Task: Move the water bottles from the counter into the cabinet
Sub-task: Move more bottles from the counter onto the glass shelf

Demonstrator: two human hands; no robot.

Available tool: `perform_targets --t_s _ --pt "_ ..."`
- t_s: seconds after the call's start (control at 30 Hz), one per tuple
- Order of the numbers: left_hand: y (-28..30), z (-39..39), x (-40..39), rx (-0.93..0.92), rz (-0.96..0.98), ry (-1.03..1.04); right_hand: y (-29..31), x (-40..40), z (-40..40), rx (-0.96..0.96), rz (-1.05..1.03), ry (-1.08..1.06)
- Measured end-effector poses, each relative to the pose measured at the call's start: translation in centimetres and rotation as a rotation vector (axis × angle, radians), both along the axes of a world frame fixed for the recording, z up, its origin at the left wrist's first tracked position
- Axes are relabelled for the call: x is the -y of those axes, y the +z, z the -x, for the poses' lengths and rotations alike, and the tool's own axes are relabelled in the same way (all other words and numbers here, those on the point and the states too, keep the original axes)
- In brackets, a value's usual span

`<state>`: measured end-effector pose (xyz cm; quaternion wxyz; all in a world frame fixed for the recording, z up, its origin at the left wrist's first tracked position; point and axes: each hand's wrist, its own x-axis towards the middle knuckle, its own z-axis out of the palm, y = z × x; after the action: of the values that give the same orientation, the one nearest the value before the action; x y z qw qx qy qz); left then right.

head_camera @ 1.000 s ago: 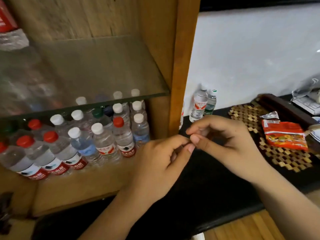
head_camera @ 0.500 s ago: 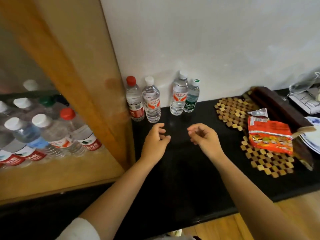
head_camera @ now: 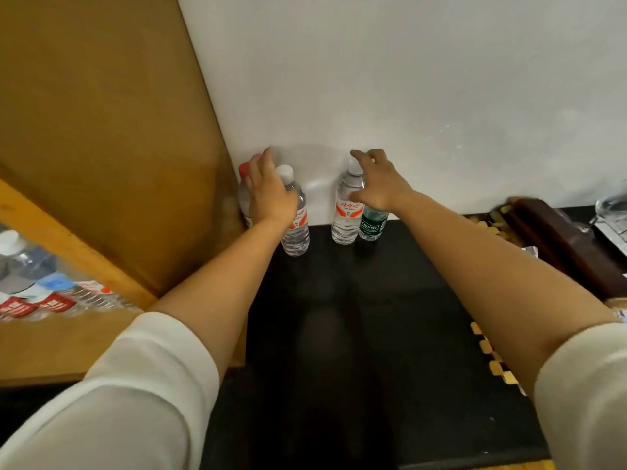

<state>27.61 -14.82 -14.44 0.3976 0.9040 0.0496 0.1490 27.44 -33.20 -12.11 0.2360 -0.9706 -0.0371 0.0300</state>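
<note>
Four water bottles stand on the black counter against the white wall. My left hand reaches over the left pair, a red-capped bottle and a white-capped bottle, with fingers spread and not closed around either. My right hand lies with fingers apart over the right pair, a white-capped bottle with an orange label and a green-labelled bottle whose top it hides. The wooden cabinet stands at the left, with several stored bottles lying low inside it.
A dark brown wooden box lies at the right on a woven wooden mat. A clear glass object sits at the far right edge. The cabinet's side panel stands right next to the red-capped bottle.
Both hands have parted and stretched forward from mid-counter to the bottles at the wall. The view has swung right, away from the cabinet shelves.
</note>
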Motion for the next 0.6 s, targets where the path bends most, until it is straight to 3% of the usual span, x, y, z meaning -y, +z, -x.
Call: perform_targets --t_s 0.1,0.2,0.4,0.53,0.6 --pt "0.3 -0.6 0.2 -0.112 -0.167 -0.095 0.6 -0.5 -0.6 -0.119 0.137 0.061" --pt "-0.1 -0.6 0.4 -0.245 -0.214 -0.206 1.0 -0.9 -0.4 -0.087 0.296 0.102" --pt "-0.4 0.7 -0.3 -0.098 -0.155 -0.144 0.9 -1.0 1.1 0.000 0.405 0.071" --pt "-0.1 1.4 -0.6 -0.132 -0.299 -0.171 0.3 -0.9 3.0 -0.028 0.476 0.124" --pt "-0.4 1.9 -0.7 -0.180 -0.235 -0.173 -0.1 -1.0 3.8 -0.028 0.520 0.146"
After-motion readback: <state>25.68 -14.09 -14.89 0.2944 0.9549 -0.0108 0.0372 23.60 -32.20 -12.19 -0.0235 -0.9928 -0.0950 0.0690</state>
